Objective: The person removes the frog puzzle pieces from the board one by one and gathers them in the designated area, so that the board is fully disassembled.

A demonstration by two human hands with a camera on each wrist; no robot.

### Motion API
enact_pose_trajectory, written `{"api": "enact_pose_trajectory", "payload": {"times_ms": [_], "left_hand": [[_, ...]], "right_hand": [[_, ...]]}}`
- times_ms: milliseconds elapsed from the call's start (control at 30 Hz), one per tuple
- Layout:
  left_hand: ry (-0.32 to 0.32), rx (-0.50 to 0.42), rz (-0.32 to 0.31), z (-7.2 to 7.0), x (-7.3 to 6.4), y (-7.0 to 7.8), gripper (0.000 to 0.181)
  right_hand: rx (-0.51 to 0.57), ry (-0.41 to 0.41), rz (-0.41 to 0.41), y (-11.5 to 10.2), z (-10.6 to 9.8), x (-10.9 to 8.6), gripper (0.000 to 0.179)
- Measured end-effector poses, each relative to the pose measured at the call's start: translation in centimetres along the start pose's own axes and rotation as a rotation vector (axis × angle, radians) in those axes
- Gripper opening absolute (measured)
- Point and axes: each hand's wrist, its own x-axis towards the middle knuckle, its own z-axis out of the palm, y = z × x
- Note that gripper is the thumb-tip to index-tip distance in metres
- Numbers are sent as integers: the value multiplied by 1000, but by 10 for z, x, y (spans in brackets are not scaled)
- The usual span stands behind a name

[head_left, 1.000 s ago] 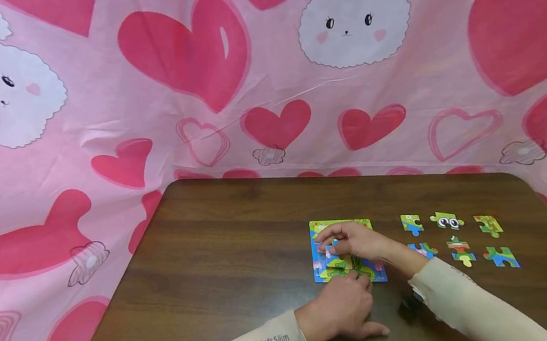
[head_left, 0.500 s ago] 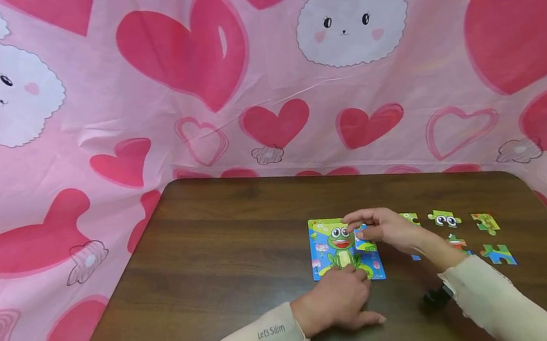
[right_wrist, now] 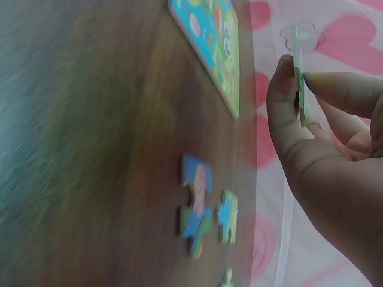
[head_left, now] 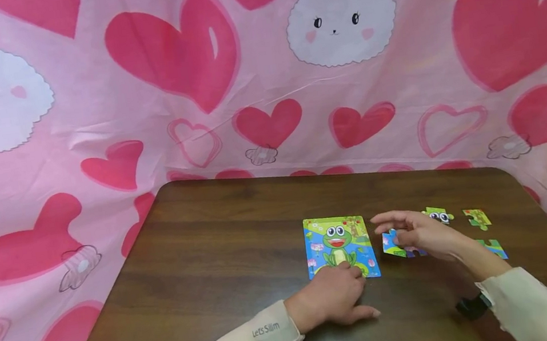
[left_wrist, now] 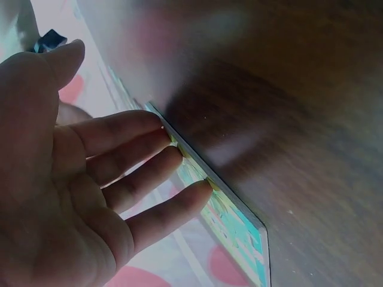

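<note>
On the table lies a square frog puzzle board (head_left: 360, 248), its frog picture showing in full except along the near edge. My left hand (head_left: 334, 296) covers part of that edge; in the left wrist view its extended fingertips rest on the board's rim (left_wrist: 239, 206). To the right of the board, my right hand (head_left: 427, 235) pinches a blue-and-green puzzle piece (head_left: 390, 243) between thumb and fingers. The right wrist view shows this thin puzzle piece (right_wrist: 300, 89) edge-on, raised above the table.
Several loose puzzle pieces lie right of the board, among them an eyes piece (head_left: 438, 215), a green-yellow piece (head_left: 478, 218) and a green-blue piece (head_left: 493, 248). My right hand and forearm hide others. A pink heart-patterned cloth (head_left: 260, 68) hangs behind the brown table (head_left: 210, 242).
My right hand has moved right, carrying the puzzle piece from over the board to beside the loose pieces, so the frog picture is uncovered. My left hand stays at the near edge.
</note>
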Motion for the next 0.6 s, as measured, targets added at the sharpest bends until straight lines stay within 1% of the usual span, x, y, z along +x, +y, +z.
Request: {"api": "enact_pose_trajectory", "payload": {"times_ms": [167,267,367,467,600], "left_hand": [[0,-15,-3,0,0,-1,56],[4,-29,-6,1,1,-2,56],[5,-51,-7,2,1,-2,56],[5,-61,-7,3,2,-3,57],[4,-63,0,2,2,-4,58]], "right_hand": [[-1,9,-46,13,-7,-19,54],[27,7,-86,21,-12,-30,44],[37,22,-107,29,-14,-40,34],[48,54,-87,36,-13,-48,33],[49,63,-64,43,-12,-58,38]]}}
